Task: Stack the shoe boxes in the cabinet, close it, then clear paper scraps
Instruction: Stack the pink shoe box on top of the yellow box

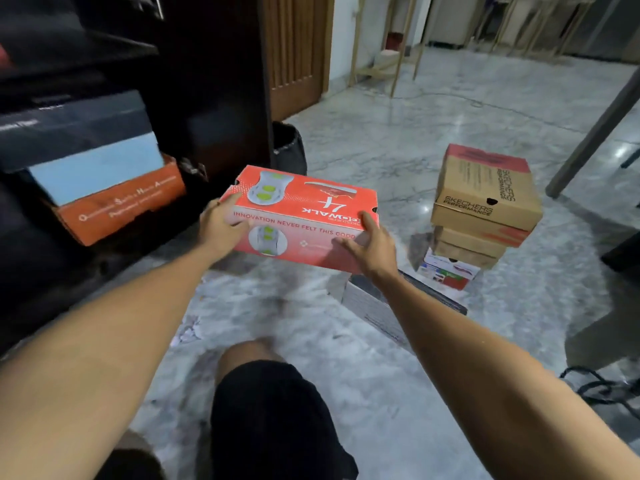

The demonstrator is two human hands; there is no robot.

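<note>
A: Nearest us, a bent knee (pixel 256 355) over the marble floor (pixel 398 393), and what may be paper scraps (pixel 188 329) just left of it, too blurred to swear to.

B: And the hands?

A: Both on the red shoe box (pixel 304 216), held up off the floor! Left hand (pixel 221 225) clamps the near left corner, fingers wrapped over the lid edge. Right hand (pixel 372 245) presses the right end, thumb up on the lid, fingers spread along the side.

B: Where's it headed?

A: The open cabinet (pixel 207 81) is just to its left. On the shelf there, an orange box (pixel 121 209) with a dark box (pixel 76 133) on top.

B: So, progress?

A: Early to middling, I'd say. Beyond the red box a stack of boxes (pixel 485 209) waits on the floor, and a white box (pixel 377 306) lies below the right wrist. Door open, scraps uncleared.
</note>
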